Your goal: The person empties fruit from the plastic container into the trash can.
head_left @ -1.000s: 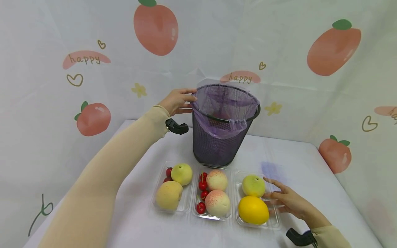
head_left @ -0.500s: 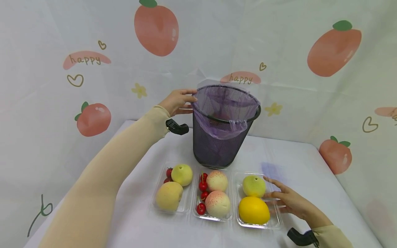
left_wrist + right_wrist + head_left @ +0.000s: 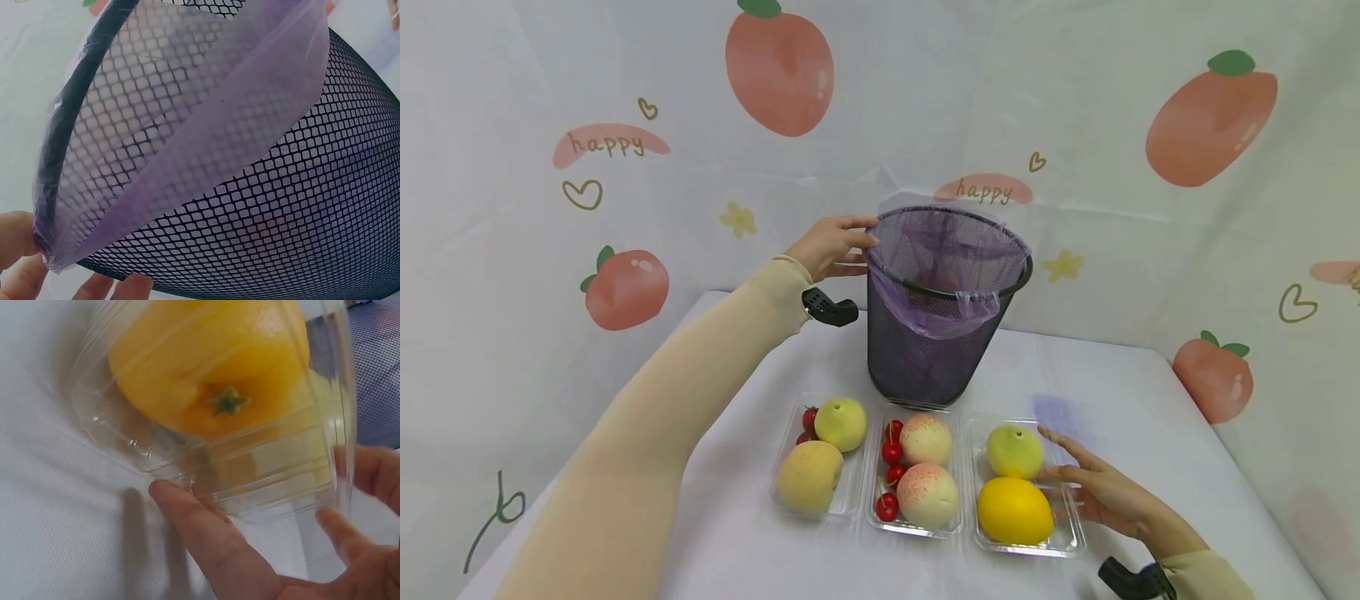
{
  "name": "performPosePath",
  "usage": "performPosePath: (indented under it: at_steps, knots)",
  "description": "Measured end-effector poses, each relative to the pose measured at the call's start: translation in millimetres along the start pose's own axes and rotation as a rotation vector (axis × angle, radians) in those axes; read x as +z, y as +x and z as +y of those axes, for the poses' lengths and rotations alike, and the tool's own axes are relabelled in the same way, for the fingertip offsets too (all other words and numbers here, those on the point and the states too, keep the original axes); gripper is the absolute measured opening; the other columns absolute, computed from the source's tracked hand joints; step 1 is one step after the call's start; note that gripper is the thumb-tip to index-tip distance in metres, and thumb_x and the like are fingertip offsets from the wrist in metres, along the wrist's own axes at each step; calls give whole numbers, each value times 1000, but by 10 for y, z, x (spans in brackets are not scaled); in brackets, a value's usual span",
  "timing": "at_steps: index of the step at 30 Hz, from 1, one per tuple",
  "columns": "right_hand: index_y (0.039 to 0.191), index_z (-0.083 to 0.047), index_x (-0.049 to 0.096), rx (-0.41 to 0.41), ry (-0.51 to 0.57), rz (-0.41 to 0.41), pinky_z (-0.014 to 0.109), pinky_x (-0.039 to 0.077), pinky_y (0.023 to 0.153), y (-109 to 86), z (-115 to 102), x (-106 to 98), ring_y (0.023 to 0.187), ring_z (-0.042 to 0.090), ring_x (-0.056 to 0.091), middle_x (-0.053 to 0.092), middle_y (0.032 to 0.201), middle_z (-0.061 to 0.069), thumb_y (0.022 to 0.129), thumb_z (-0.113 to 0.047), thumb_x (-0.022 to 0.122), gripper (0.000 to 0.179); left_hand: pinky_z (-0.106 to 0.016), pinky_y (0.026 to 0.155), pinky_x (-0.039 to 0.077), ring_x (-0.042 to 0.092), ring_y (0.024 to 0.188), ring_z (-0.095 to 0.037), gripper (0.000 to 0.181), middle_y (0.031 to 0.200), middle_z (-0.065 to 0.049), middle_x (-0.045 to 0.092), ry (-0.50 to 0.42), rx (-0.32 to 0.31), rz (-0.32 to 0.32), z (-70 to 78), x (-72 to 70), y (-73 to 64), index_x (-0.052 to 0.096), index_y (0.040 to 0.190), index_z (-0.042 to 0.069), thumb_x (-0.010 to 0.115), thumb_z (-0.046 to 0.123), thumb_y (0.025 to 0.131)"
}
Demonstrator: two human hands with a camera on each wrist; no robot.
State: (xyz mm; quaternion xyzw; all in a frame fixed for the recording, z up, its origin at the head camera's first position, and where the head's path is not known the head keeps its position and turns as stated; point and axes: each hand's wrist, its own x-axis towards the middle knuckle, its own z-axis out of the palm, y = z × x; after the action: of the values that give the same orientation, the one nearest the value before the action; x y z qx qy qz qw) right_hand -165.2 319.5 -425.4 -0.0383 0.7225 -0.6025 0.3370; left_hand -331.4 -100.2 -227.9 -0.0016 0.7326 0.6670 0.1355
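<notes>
My left hand (image 3: pixel 829 250) reaches to the left side of a black mesh wastebasket (image 3: pixel 917 358). Its fingers are nearly straight and rest against the rim and outer wall, with fingertips (image 3: pixel 134 287) visible on the mesh in the left wrist view. A thin purple bin bag (image 3: pixel 940 321) lines the basket and folds over its rim. My right hand (image 3: pixel 1108 496) holds the right edge of a clear plastic box (image 3: pixel 1063 546). A yellow fruit (image 3: pixel 1015 510) with a star-shaped green stem end and a yellow-green fruit (image 3: pixel 1013 452) sit inside. The box's right side looks slightly raised.
The middle plastic box (image 3: pixel 917 529) holds two pinkish peaches (image 3: pixel 927 496) and several red cherries (image 3: pixel 891 452). In the left box (image 3: pixel 842 508) are a pear-like yellow fruit (image 3: pixel 810 477), a yellow-green fruit (image 3: pixel 841 425) and red fruits. A fruit-print cloth (image 3: pixel 880 108) hangs behind.
The right box's near right corner has shifted slightly to the right, and my right fingers have drawn in at its edge. My left hand and the wastebasket stay put.
</notes>
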Motion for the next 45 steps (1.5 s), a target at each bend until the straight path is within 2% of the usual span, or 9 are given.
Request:
performPosePath:
  at_steps: [2, 4, 9, 16, 19, 22, 27, 39, 45]
  knots:
    - [156, -26, -6, -9, 10, -33, 54, 48, 99, -3, 1, -12, 120, 26, 55, 6, 150, 39, 105, -24, 43, 71, -36, 97, 52, 59, 112, -24, 49, 132, -6, 52, 0, -2, -1, 6, -4, -2, 50, 142, 23, 61, 13, 96]
    - [155, -25, -10, -20, 15, -63, 55, 47, 100, -8, 6, -29, 122, 26, 55, 4, 150, 38, 105, -23, 42, 72, -36, 97, 52, 59, 112, -25, 49, 131, -6, 52, -4, -3, 0, 10, -6, -4, 50, 142, 23, 61, 13, 96]
    - [155, -28, -11, -28, 21, -99, 59, 43, 103, -11, 38, -79, 125, 27, 52, 31, 146, 30, 106, -22, 40, 71, -36, 98, 52, 59, 112, -25, 49, 129, -6, 53, -11, -9, 3, 12, -5, -9, 50, 142, 22, 61, 12, 95]
    - [154, -33, -9, -17, 110, -111, 57, 47, 99, -32, 72, -88, 122, 27, 55, 47, 137, 13, 106, -20, 40, 71, -37, 98, 52, 59, 112, -25, 49, 129, -6, 53, -8, -5, 2, 10, 7, -14, 50, 142, 22, 61, 12, 96]
    - [155, -37, -5, -22, 158, -114, 57, 49, 96, -36, 75, -79, 120, 26, 57, 50, 134, 10, 106, -19, 41, 69, -37, 98, 51, 59, 113, -26, 49, 130, -7, 53, -12, -5, 3, 9, 3, -10, 50, 142, 22, 61, 11, 96]
    - [153, -45, 6, -26, 181, -99, 56, 49, 96, -35, 81, -74, 119, 26, 58, 50, 134, 9, 105, -19, 41, 64, -37, 98, 51, 58, 114, -26, 49, 132, -7, 52, -11, -3, 3, 6, -1, -7, 50, 142, 21, 61, 12, 96]
    - [140, -56, 24, -15, 193, -74, 55, 49, 96, -32, 94, -70, 117, 25, 59, 51, 131, 8, 105, -20, 42, 54, -37, 98, 51, 58, 116, -27, 49, 134, -7, 51, -7, -3, 3, 3, 2, -5, 50, 142, 22, 61, 12, 96]
    - [127, -62, 35, -32, 216, -69, 52, 51, 96, -47, 141, -93, 114, 23, 60, 52, 126, 3, 105, -18, 40, 50, -37, 99, 51, 57, 117, -27, 48, 136, -7, 50, -15, -1, -2, -3, 12, 17, 50, 142, 22, 60, 12, 96]
    - [126, -63, 37, -59, 231, -99, 54, 50, 96, -55, 184, -127, 115, 23, 60, 54, 126, 2, 106, -16, 38, 51, -38, 99, 51, 57, 117, -27, 48, 137, -7, 49, -10, 1, 0, -5, 11, 11, 50, 142, 21, 60, 12, 96]
